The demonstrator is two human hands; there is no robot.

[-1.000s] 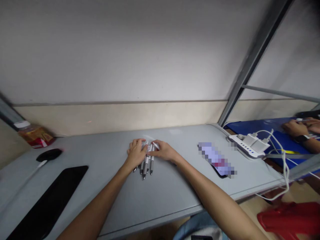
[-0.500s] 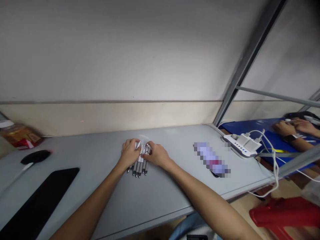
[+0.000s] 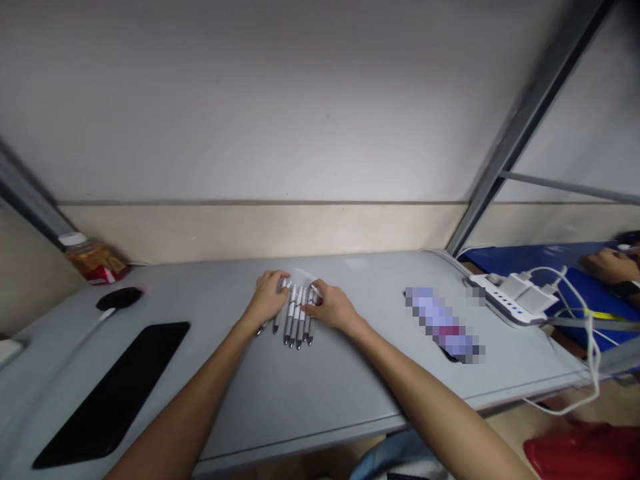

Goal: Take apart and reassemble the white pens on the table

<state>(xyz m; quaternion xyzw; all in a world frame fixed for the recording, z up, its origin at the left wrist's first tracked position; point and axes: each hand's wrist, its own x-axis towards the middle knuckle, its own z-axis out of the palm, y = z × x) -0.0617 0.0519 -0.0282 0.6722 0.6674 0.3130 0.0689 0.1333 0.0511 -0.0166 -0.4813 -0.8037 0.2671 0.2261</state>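
Note:
Several grey-and-white pens (image 3: 296, 319) lie side by side on the grey table (image 3: 325, 387), tips toward me. My left hand (image 3: 266, 299) rests on their left side with fingers curled over the far ends. My right hand (image 3: 334, 307) sits at their right side, its fingers bent and touching the rightmost pens. Both hands press on the row from either side; the pens' far ends are partly hidden under my fingers.
A black keyboard (image 3: 115, 393) and a black mouse (image 3: 119, 298) lie at the left, with a jar (image 3: 93, 259) by the wall. A phone (image 3: 445, 327) lies to the right, a white power strip (image 3: 515, 299) with chargers beyond it. Another person's hand (image 3: 610, 265) is at far right.
The view swung left, then back right. My hands stayed on the pens, which now lie spread a little more evenly in a row.

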